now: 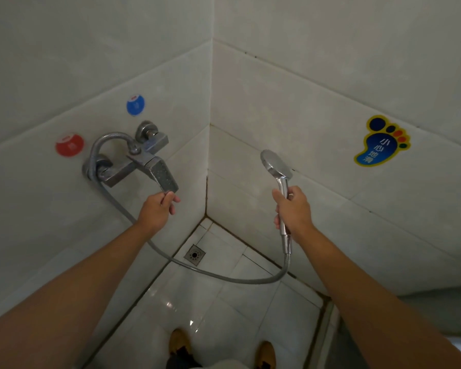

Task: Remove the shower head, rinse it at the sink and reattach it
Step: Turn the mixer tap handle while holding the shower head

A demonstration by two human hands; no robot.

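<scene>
My right hand grips the handle of a chrome shower head, holding it upright with its round face toward the right wall. A grey metal hose runs from the handle's lower end in a low loop back to the chrome mixer tap on the left wall. My left hand pinches the tip of the tap's flat lever handle, thumb and fingers closed on its lower edge.
A red round sticker and a blue one sit on the left wall above the tap. A foot-shaped warning sticker is on the right wall. A square floor drain lies in the corner. My shoes stand on wet white tiles.
</scene>
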